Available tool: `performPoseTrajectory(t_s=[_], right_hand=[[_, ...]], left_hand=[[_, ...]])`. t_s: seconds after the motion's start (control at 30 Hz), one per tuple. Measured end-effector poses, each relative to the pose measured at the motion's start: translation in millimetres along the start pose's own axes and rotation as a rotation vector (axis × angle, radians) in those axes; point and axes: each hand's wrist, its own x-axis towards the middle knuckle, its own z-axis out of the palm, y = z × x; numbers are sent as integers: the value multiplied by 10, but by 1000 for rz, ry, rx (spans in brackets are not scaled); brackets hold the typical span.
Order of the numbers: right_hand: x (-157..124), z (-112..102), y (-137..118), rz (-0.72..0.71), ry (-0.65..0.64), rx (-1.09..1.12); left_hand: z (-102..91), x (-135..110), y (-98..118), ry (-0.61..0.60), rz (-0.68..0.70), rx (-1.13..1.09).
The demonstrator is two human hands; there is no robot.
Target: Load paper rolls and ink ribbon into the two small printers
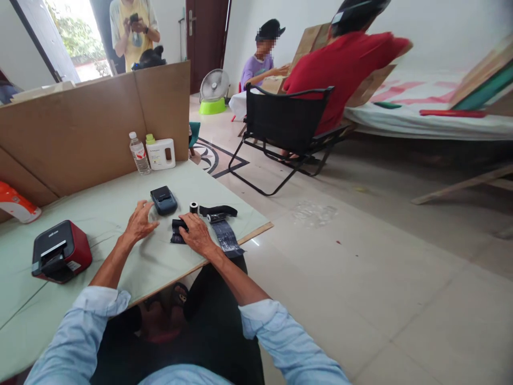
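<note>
My left hand (142, 223) hovers over the pale green tabletop with its fingers apart and nothing in them. Just beyond it sits a small dark blue-black portable printer (164, 201). The fingers of my right hand (197, 233) are curled over a black ribbon roll (176, 231), which they partly cover. Behind that hand a second black roll (194, 207) stands on end, its white core showing. Beside it a strip of black ribbon (222, 210) lies loose. A further roll (216, 217) has its dark, shiny ribbon (227, 238) unrolled towards the table's front edge.
To the left stands a red and black label printer (62, 251). A cardboard partition (100, 128) backs the table, with a water bottle (139, 154) and a white jug (161, 154) before it. A person in red (340, 75) sits on a black folding chair (286, 120) at right.
</note>
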Motion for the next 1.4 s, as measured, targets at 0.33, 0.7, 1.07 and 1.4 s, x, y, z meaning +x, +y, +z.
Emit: performPoseTrajectory(t_s=[0.33,0.7,1.07,1.4], right_hand=[[-101,109,141,-90,77,23],[-172,127,140,-168,113,-54],[-226,125,136,-183,135,-63],[-243,82,55,-261,160,-81]], left_hand=[[255,-1437,525,-146,36,-27],[274,-2258,487,138,-152,-193],[292,-2673,555,186,-171,-93],[-437,-2978,-98,352,-526,114]])
